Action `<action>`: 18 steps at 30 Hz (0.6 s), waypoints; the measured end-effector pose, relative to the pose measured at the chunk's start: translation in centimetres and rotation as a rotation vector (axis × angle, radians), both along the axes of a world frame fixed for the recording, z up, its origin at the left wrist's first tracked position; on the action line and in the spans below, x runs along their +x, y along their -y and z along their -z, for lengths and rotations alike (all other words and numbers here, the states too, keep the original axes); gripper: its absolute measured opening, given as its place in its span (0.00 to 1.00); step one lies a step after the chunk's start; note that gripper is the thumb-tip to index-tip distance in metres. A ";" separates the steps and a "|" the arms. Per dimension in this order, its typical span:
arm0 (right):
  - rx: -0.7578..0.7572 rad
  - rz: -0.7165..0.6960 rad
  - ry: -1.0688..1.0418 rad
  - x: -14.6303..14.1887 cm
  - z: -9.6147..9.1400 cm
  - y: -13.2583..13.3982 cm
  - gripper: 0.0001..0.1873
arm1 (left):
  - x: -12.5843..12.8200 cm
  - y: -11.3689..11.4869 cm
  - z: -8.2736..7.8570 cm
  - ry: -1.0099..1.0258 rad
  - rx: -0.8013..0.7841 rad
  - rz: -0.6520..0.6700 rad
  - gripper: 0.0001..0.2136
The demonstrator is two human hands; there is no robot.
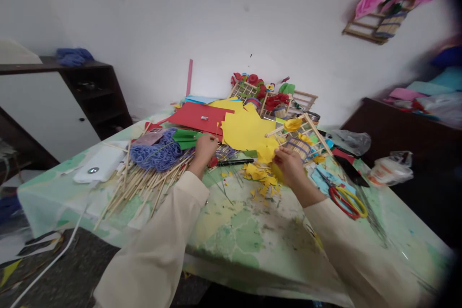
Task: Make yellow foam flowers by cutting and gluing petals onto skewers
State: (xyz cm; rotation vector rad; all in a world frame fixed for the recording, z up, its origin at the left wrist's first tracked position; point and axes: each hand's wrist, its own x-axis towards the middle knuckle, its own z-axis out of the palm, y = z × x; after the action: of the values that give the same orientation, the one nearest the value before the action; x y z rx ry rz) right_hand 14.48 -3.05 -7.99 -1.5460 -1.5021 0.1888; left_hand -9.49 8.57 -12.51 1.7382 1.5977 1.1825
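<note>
My left hand (206, 148) is closed in a pinch over the middle of the table. A thin wire with a small yellow tip (217, 125) rises from its fingertips. My right hand (289, 162) pinches a cut piece of yellow paper (267, 150) at its right edge. Behind it lie larger yellow sheets (245, 130) and red sheets (195, 116). Yellow scraps (263, 177) are heaped just below the right hand. Folded green paper (186, 138) and a black pen (236, 161) are close to the left hand.
Blue-purple yarn (155, 151), wooden sticks (144, 185) and a white device (99, 166) with a cable lie left. At right are scissors (348, 201), a small stick fence (306, 137) and a black phone (351, 171). Paper flowers (252, 80) stand against the wall.
</note>
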 end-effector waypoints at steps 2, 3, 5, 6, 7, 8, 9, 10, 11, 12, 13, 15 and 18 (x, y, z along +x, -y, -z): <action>0.028 -0.025 0.010 -0.3 1.1 2.9 0.14 | 0.4 0.2 -0.3 0.042 0.032 -0.030 0.13; 0.038 -0.063 0.067 -0.7 1.8 4.3 0.12 | 0.7 0.3 -0.4 0.066 0.054 -0.038 0.13; 0.020 -0.276 0.402 -1.4 2.7 6.8 0.11 | 1.3 0.6 -0.4 0.161 0.133 -0.049 0.14; 0.005 -0.359 0.554 -1.7 2.9 7.8 0.11 | 1.7 0.8 -0.3 0.235 0.193 -0.041 0.13; -0.003 -0.403 0.670 -1.7 3.0 8.4 0.12 | 2.1 1.0 -0.2 0.290 0.244 -0.022 0.13; 0.000 -0.399 0.728 -1.6 3.0 8.7 0.13 | 2.6 1.2 -0.1 0.324 0.285 0.013 0.12; 0.022 -0.348 0.731 -1.3 2.9 8.8 0.14 | 3.0 1.4 0.0 0.358 0.310 0.062 0.12; 0.053 -0.271 0.698 -0.8 2.9 8.6 0.15 | 3.5 1.6 0.1 0.406 0.326 0.087 0.11; 0.084 -0.186 0.643 -0.3 2.9 8.2 0.16 | 3.9 1.8 0.1 0.450 0.337 0.108 0.10; 0.105 -0.105 0.575 0.2 3.0 7.7 0.16 | 4.4 2.0 0.1 0.502 0.340 0.124 0.09; 0.117 -0.044 0.508 0.6 3.3 7.2 0.17 | 4.7 2.3 0.0 0.554 0.331 0.139 0.09; 0.094 -0.024 0.417 1.0 4.2 6.5 0.15 | 5.4 2.9 -0.3 0.657 0.263 0.207 0.08; 0.000 -0.200 0.439 0.6 5.5 6.3 0.13 | 6.0 4.1 -1.0 0.806 0.087 0.373 0.09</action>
State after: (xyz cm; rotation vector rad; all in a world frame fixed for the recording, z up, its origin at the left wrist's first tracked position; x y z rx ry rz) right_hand 15.04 -9.40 -13.50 -1.4979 -2.0013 -0.0413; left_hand -3.45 4.43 -11.53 1.2614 0.7217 1.4964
